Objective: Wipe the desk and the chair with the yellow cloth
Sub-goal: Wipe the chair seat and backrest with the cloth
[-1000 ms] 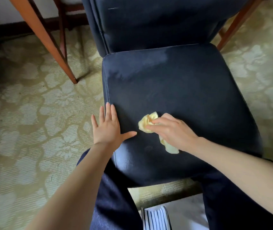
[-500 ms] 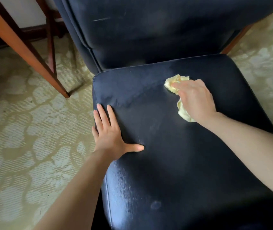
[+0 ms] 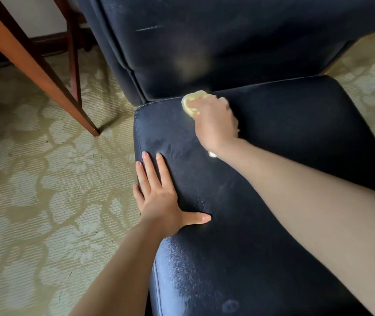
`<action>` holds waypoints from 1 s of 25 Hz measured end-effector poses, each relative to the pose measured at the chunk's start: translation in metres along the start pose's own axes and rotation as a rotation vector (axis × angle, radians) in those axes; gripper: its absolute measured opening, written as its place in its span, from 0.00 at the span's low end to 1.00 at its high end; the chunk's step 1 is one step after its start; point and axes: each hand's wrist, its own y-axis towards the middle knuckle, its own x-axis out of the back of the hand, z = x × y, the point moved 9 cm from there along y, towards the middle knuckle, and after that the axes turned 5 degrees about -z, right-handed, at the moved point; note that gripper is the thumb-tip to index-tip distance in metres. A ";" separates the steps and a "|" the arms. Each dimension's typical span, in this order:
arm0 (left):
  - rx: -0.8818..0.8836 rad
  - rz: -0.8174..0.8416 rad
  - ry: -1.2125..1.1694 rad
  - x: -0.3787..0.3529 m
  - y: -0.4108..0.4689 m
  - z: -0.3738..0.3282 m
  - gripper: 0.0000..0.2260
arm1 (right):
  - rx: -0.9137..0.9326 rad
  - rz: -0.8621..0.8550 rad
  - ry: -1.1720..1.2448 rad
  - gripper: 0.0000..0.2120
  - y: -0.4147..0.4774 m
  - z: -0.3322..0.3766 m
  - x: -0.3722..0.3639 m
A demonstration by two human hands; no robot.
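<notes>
Seat wipe under way, rear seam.

My right hand (image 3: 215, 124) bunches the yellow cloth (image 3: 192, 103) tight against the chair (image 3: 284, 133) seat where it meets the backrest; my left hand (image 3: 159, 195) lies flat, fingers spread, on the seat's edge, likely steadying it. Dark upholstery shows dull streaks. Patterned carpet (image 3: 33, 179) below; wooden legs (image 3: 52, 80) beside.

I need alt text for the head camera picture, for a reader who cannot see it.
A right hand holds a yellow cloth against a dark blue chair seat, near the backrest. The left hand lies flat on the seat's left edge. A wooden leg stands on patterned carpet to the left.
</notes>
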 end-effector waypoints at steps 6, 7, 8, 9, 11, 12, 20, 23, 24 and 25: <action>0.016 0.071 0.009 -0.003 0.000 0.002 0.72 | 0.308 0.141 0.129 0.19 -0.055 0.046 -0.013; 0.014 0.072 0.010 -0.002 -0.001 0.002 0.72 | 0.328 0.147 0.152 0.19 -0.066 0.043 -0.009; 0.012 0.067 0.009 0.001 -0.002 0.002 0.72 | 0.352 0.159 0.171 0.18 -0.079 0.041 -0.005; 0.014 0.061 0.004 0.002 -0.003 0.003 0.72 | 0.377 0.171 0.197 0.18 -0.092 0.038 0.000; 0.015 0.057 0.000 0.004 -0.005 0.003 0.71 | 0.431 0.144 0.253 0.17 -0.121 0.025 0.013; 0.012 0.056 0.003 0.004 -0.007 0.002 0.71 | 0.474 0.108 0.253 0.17 -0.135 0.015 0.022; 0.029 0.061 0.009 0.004 -0.007 0.000 0.72 | 0.685 0.172 -0.054 0.22 -0.115 -0.055 0.042; 0.025 0.059 0.005 0.003 -0.007 0.000 0.72 | 0.481 0.178 -0.075 0.15 -0.062 -0.072 0.042; 0.025 0.055 0.004 0.003 -0.007 0.000 0.72 | 0.426 0.182 -0.090 0.14 -0.046 -0.075 0.041; 0.025 0.050 0.002 0.003 -0.007 0.000 0.72 | 0.388 0.183 -0.117 0.14 -0.033 -0.076 0.040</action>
